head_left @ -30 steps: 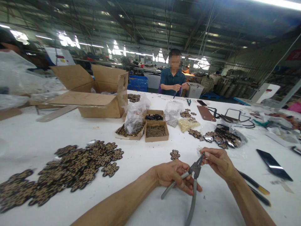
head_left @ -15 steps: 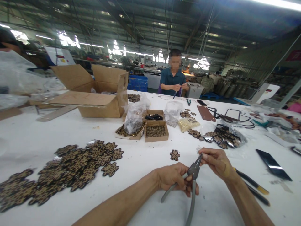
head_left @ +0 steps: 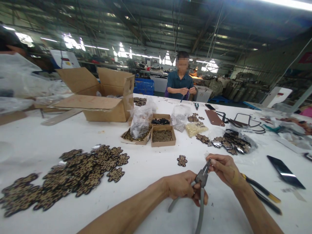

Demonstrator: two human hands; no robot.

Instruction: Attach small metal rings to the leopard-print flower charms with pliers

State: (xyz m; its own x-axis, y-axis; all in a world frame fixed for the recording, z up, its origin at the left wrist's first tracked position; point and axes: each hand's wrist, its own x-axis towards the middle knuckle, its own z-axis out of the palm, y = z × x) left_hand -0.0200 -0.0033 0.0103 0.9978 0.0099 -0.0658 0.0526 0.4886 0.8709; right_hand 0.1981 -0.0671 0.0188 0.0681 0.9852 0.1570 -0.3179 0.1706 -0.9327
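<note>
Dim roof beams (head_left: 136,22) stretch over the workshop, and a co-worker (head_left: 180,85) sits at the far side of the white table (head_left: 146,172). At its near side, just right of the middle, the pliers (head_left: 202,178) slant up off the surface. The left hand (head_left: 181,185) is wrapped around their handles; the right hand (head_left: 225,167) has thumb and forefinger pinched about the slender tips. From where I stand, any small part caught there is too tiny to make out.

I'd judge the pliers stiff and solid, with some weight for their size but hardly fragile. Their grey handles look coated, so they shouldn't slip much; low on the handles seems the best hold, clear of the pivot. Anything tiny at the tips would be light and easily lost, so it wants a fingertip pinch.

Compared with a second ago, the left fingers curl in more closely; then, they poked out past the right-hand handle. More of the black-and-yellow grips (head_left: 264,188) now shows beside the right wrist. On the left, the leopard-print pile (head_left: 85,172) lies as it did, and so does the lone patch (head_left: 182,161) beyond the left hand.
</note>
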